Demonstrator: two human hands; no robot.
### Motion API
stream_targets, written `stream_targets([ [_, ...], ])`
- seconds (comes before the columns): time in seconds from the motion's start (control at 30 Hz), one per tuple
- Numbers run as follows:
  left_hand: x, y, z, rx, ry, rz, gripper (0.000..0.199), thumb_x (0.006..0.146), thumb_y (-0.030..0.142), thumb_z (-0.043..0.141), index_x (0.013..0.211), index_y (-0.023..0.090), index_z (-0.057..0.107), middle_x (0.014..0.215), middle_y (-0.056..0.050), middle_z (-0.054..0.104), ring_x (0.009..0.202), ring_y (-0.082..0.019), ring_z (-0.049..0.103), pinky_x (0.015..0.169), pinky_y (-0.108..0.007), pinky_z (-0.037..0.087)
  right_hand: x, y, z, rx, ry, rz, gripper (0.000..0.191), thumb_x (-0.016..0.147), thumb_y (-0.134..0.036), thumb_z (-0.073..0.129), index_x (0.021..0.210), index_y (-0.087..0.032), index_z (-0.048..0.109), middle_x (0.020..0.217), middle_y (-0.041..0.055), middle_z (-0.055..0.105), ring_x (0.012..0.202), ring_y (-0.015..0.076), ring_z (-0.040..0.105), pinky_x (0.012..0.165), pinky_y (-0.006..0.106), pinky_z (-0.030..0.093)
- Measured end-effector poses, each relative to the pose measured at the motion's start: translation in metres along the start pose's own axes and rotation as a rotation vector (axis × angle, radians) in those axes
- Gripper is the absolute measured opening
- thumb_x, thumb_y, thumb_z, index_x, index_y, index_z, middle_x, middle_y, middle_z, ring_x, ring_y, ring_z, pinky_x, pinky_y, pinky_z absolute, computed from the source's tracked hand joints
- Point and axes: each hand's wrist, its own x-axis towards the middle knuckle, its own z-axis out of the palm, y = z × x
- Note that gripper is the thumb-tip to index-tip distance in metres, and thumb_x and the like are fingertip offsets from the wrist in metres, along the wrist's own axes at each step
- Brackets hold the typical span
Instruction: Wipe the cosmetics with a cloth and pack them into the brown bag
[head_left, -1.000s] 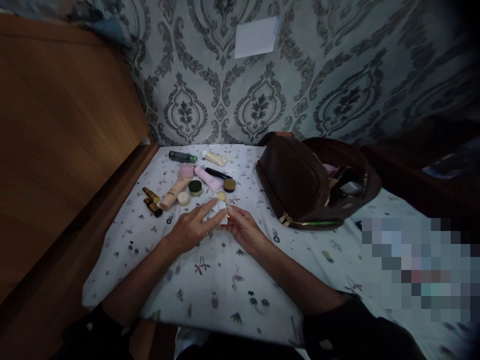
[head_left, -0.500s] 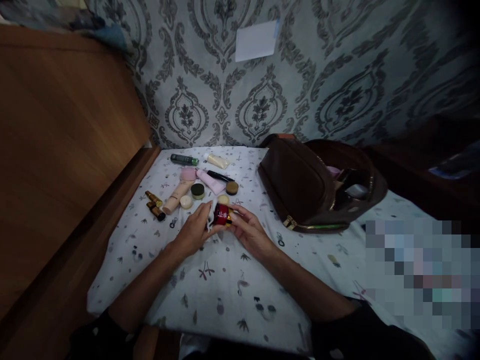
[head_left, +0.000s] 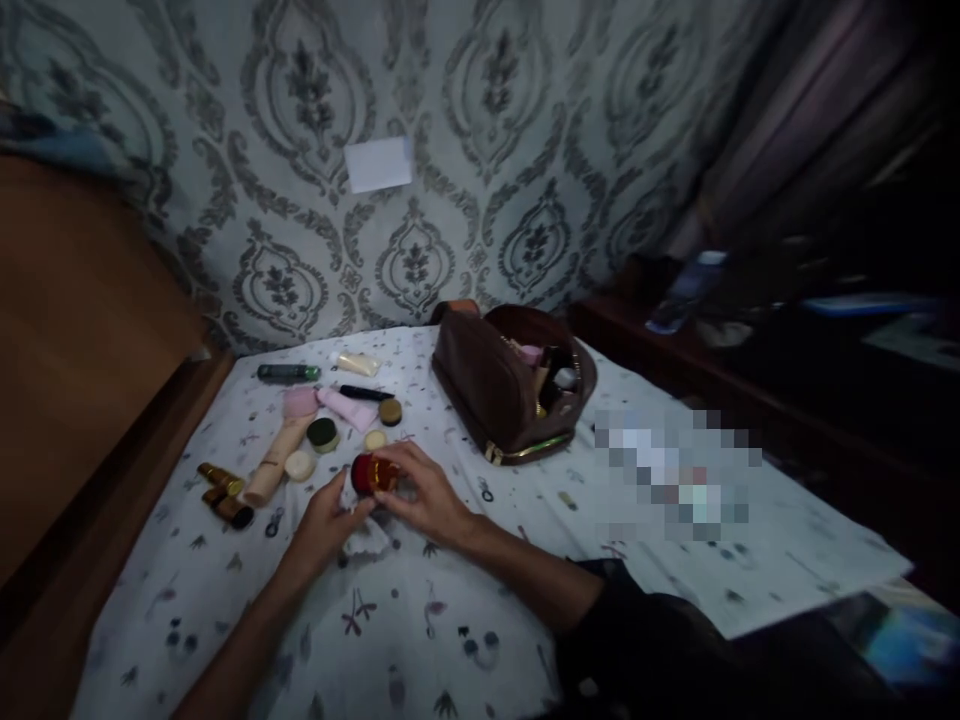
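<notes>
In the middle of the view my right hand [head_left: 431, 495] grips a small red cosmetic jar [head_left: 365, 474] with a gold band, tilted above the bed-like patterned sheet. My left hand [head_left: 324, 525] is closed on a thin white cloth [head_left: 367, 538] that hangs under its fingers, and its thumb is close to the jar. Just beyond the jar lies a small cream-coloured pot [head_left: 375, 440]. Nearby are a dark-lidded jar [head_left: 323, 434], a white-lidded jar [head_left: 299, 465] and a brown-lidded jar [head_left: 390, 411]. My fingers hide part of the jar and the cloth.
Left of my hands lie a beige tube [head_left: 276, 465], gold lipsticks [head_left: 225, 495], a pink tube [head_left: 346, 408], a black pen-like stick [head_left: 366, 393] and a green bottle [head_left: 289, 372]. An unzipped brown bag [head_left: 487, 385] holds items at the right. A wooden panel [head_left: 82, 370] borders the left.
The view has swung to the right. The jar has turned in my right hand, showing its red end and more gold, and the white cloth now hangs lower beneath my left hand.
</notes>
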Motion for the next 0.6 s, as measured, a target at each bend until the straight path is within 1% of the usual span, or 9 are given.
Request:
stream_targets([
  [0.13,0.001,0.005,0.0,0.006,-0.061,-0.014,0.037,0.077,0.047,0.065,0.094,0.015,0.069,0.088,-0.006,0.074,0.082,-0.024,0.066,0.079,-0.034,0.054,-0.001,0.005,-0.002,-0.023,0.035,0.002,0.047,0.082,-0.03,0.07,0.127,-0.022,0.058,0.118,0.0092,0.06,0.112,0.0217,0.059,0.097,0.039,0.049],
  [0.27,0.001,0.012,-0.001,0.025,-0.079,-0.005,0.039,0.073,0.053,0.068,0.088,0.017,0.072,0.084,-0.005,0.075,0.081,-0.025,0.067,0.083,-0.036,0.055,-0.003,0.008,0.0,-0.021,0.052,-0.005,0.049,0.082,-0.035,0.071,0.127,-0.022,0.059,0.117,0.0088,0.06,0.111,0.021,0.059,0.097,0.037,0.048],
  [0.4,0.001,0.013,-0.004,0.049,-0.109,-0.005,0.042,0.072,0.058,0.067,0.084,0.018,0.075,0.079,-0.005,0.076,0.079,-0.028,0.069,0.086,-0.04,0.056,-0.005,0.005,0.001,-0.047,0.093,-0.005,0.053,0.081,-0.04,0.072,0.129,-0.021,0.06,0.113,0.0088,0.061,0.105,0.0209,0.061,0.093,0.035,0.051],
  [0.47,0.001,0.012,-0.003,0.064,-0.086,0.003,0.043,0.07,0.06,0.068,0.082,0.019,0.075,0.082,-0.005,0.077,0.082,-0.029,0.07,0.088,-0.04,0.056,-0.005,0.003,0.001,-0.057,0.098,0.016,0.054,0.08,-0.04,0.073,0.13,-0.022,0.061,0.111,0.0077,0.062,0.101,0.0202,0.062,0.091,0.034,0.051],
  [0.53,-0.001,0.011,-0.002,0.078,-0.026,-0.001,0.044,0.067,0.063,0.07,0.078,0.02,0.075,0.082,-0.005,0.077,0.085,-0.031,0.07,0.088,-0.04,0.057,-0.004,0.0,0.001,-0.082,0.098,0.03,0.056,0.078,-0.039,0.074,0.13,-0.023,0.061,0.109,0.0069,0.062,0.1,0.0201,0.061,0.09,0.033,0.051],
  [0.6,-0.004,0.012,0.001,0.104,0.05,-0.027,0.046,0.067,0.067,0.068,0.073,0.022,0.074,0.08,-0.004,0.077,0.085,-0.031,0.071,0.087,-0.04,0.058,-0.004,0.0,0.002,-0.12,0.085,0.029,0.059,0.075,-0.039,0.077,0.13,-0.022,0.061,0.108,0.0069,0.062,0.1,0.021,0.061,0.09,0.033,0.051],
])
